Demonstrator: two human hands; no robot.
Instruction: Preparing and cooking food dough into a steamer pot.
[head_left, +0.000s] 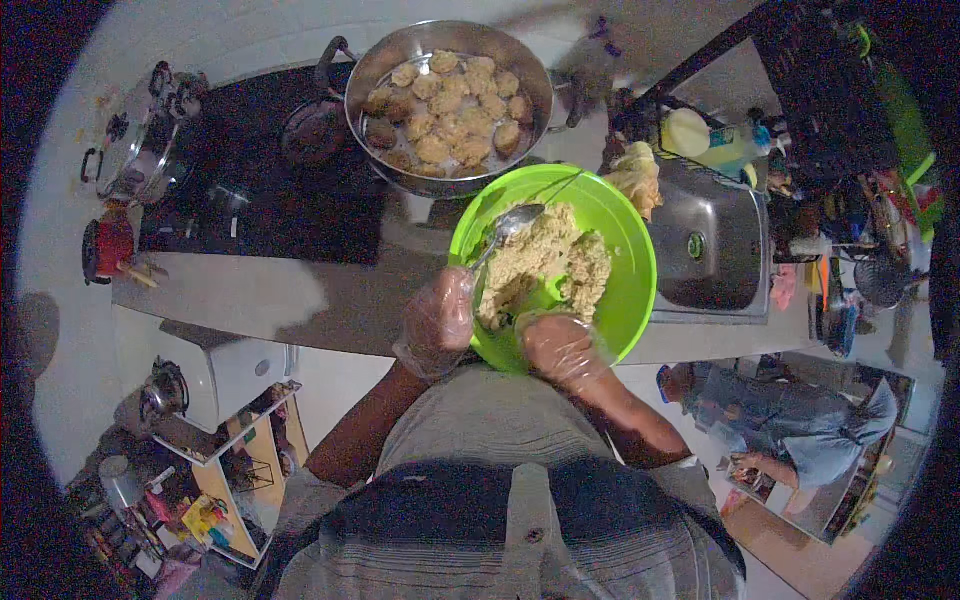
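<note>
A bright green plastic bowl (639, 251) stands before me on the counter, with a pale, crumbly dough-like mixture (540, 244) inside. My left hand (442, 315), in a clear plastic glove, is at the bowl's left rim and grips the handle of a metal spoon (519, 217). The spoon's bowl lies over the mixture. My right hand (559, 346), gloved the same way, dips over the near rim with its fingers curled down; whatever is under them is hidden. Beyond the bowl, a large steel pot (544, 105) holds several browned, rounded lumps (450, 112).
A black cooktop (262, 180) lies left, with a glass-lidded pot (142, 161) at its far end. To the right are a steel sink (709, 262), a crumpled bag (637, 176) and a dish rack (697, 139). Another person (787, 420) works behind me at right.
</note>
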